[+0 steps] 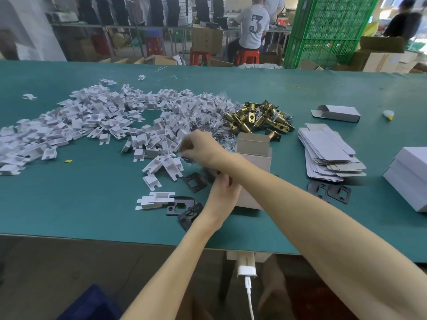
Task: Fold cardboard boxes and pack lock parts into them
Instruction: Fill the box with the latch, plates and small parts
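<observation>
On the green table [92, 204], far to the left of the open box [254, 144], a wide heap of white card inserts [80, 121] spreads toward it. Just left of the box and nearer the table edge, a few black strike plates [184, 209] lie beside two stray inserts. The left hand [221, 192] is at the box's near left side, its fingers curled against the cardboard wall and gripping it. The right hand [198, 148] has its forearm crossing over the box and sits just left of the raised flap, at the edge of the insert heap. Its fingers are bent downward, and I cannot tell whether they hold anything. The box itself stands with its brown inner flap up and its top open. Behind it and a little to the left lie clear bags of small parts [208, 116], and directly behind it a cluster of brass latches [261, 116]. To the right of the box is a stack of flat box blanks [328, 153], with two more black plates [328, 191] in front of the stack. A folded white box [337, 114] lies behind the stack. Far right of the open box sit stacked white boxes [411, 174].
</observation>
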A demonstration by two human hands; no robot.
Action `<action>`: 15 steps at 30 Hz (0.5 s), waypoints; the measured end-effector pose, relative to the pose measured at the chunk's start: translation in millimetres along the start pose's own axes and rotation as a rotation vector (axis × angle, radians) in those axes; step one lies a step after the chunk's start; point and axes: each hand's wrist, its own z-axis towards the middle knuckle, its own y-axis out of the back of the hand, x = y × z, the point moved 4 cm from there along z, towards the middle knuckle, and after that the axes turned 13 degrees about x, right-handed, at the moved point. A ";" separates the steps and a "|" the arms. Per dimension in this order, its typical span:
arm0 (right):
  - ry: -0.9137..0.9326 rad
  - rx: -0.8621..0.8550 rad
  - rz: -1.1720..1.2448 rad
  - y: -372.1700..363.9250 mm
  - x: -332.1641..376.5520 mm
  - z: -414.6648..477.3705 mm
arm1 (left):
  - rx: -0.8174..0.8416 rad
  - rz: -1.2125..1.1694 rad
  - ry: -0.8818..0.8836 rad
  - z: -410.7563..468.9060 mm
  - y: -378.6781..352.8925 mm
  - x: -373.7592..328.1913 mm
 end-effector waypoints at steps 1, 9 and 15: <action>0.030 -0.024 0.039 8.1 3.0 -5.6 | -0.001 -0.010 -0.025 2.1 0.4 0.1; 0.130 -0.231 0.145 81.1 4.0 -64.7 | 0.030 -0.125 -0.035 0.2 -1.8 1.2; 0.034 -0.381 0.139 118.6 -34.1 -105.0 | 0.033 -0.161 -0.047 1.0 -2.8 1.6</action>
